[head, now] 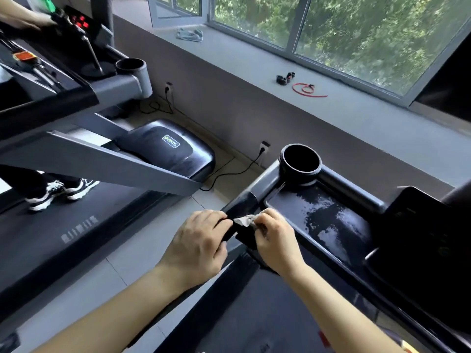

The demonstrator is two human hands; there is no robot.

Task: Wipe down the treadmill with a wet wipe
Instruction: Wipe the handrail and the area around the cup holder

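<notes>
My treadmill's black console tray (pixel 331 217) shows wet streaks on its glossy surface, with a round cup holder (pixel 300 160) at its far corner. My left hand (pixel 198 240) grips the black handlebar (pixel 239 205) at the tray's left end. My right hand (pixel 275 240) pinches a crumpled white wet wipe (pixel 243 220) against that handlebar, right beside my left hand. Most of the wipe is hidden under my fingers.
Another treadmill (pixel 107 159) stands to the left, where a person in black-and-white sneakers (pixel 58 191) is on the belt, their hand (pixel 33 21) on its console. Power cords (pixel 229 174) run to wall sockets. The windowsill (pixel 356 103) holds a red cord and small black items.
</notes>
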